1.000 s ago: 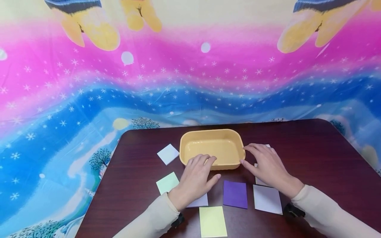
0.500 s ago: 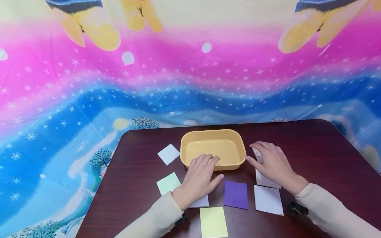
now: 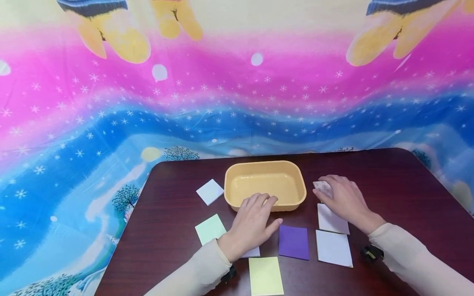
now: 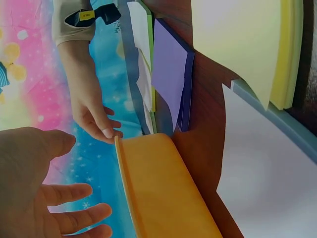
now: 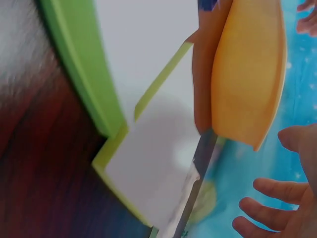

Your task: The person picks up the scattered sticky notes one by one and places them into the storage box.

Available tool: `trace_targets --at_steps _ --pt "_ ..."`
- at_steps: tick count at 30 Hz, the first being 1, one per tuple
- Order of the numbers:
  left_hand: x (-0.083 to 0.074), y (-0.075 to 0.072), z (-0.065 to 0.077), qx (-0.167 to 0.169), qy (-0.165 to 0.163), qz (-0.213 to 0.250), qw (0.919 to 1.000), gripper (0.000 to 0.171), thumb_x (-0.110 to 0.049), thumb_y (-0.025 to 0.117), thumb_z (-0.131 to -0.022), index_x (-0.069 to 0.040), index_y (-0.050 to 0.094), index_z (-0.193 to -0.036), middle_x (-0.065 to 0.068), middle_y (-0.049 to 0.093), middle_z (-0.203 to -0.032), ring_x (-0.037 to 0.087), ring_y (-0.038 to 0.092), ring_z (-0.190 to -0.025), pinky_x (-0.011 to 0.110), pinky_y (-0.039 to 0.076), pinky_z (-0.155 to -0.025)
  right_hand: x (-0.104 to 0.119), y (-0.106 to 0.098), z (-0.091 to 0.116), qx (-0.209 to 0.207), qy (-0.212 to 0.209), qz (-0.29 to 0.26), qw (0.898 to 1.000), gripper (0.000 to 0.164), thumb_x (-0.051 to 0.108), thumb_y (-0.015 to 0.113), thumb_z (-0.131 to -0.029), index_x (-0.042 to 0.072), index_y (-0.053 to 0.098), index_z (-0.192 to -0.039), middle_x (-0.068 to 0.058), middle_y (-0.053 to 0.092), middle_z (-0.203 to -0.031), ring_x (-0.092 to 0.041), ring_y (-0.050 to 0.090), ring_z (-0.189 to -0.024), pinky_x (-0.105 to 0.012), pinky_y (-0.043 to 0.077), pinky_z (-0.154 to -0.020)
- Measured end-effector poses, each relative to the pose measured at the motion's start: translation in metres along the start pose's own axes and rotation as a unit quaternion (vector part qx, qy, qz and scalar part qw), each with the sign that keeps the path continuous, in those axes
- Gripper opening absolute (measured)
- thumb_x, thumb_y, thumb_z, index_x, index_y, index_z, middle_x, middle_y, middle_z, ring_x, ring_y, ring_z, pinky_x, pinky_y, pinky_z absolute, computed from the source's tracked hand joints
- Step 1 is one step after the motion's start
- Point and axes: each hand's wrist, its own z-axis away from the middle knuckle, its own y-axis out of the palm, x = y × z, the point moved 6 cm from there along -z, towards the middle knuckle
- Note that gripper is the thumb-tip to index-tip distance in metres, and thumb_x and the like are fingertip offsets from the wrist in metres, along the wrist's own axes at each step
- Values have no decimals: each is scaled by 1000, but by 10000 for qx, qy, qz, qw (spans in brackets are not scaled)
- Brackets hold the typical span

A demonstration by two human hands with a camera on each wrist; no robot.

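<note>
A yellow plastic tub [image 3: 266,185] stands on the dark table. My left hand [image 3: 249,224] hovers over its near rim, fingers loosely bent and holding nothing; part of a lavender sticky-note pad [image 3: 252,253] shows below that wrist. To the tub's right, my right hand [image 3: 346,201] hangs above a small pad with a speckled print [image 3: 323,189], partly covered by the fingers. In the right wrist view, those fingers [image 5: 270,210] are spread and empty. Two white sticky-note pads [image 3: 332,218] lie in a column below the right hand, the upper one partly hidden.
A purple pad [image 3: 293,242] lies in front of the tub, and a pale yellow pad [image 3: 265,275] is nearer the table's front. Left of the tub are a white pad [image 3: 210,192] and a pale green pad [image 3: 210,228]. A printed cloth [image 3: 237,102] hangs behind the table.
My right hand has moved away from the tub's right end, rightward, uncovering the speckled pad and more of the upper white pad. The left hand has drifted slightly right; the tub stays put.
</note>
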Motion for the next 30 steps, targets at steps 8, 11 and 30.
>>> trace_targets --at_steps 8,11,30 --pt "-4 4 -2 67 60 -16 10000 52 -52 48 -91 -17 52 -129 0 57 -119 18 48 -112 36 40 -93 -16 5 -2 88 129 65 9999 52 44 61 -85 0 64 -114 -23 60 -116 -43 52 -107 -59 40 -81" --pt "-6 5 -3 69 83 16 9999 52 -51 48 -91 -17 52 -129 0 57 -119 18 48 -112 36 40 -93 -21 8 -2 145 134 45 9998 53 45 60 -86 0 63 -114 -24 61 -115 -43 52 -106 -60 39 -81" --pt "-18 11 -10 151 221 22 9996 52 -51 48 -91 -17 52 -130 0 57 -118 17 48 -113 35 39 -93 -39 23 -9 497 -99 1 9987 44 31 64 -85 0 63 -116 -24 59 -116 -44 48 -109 -63 35 -86"
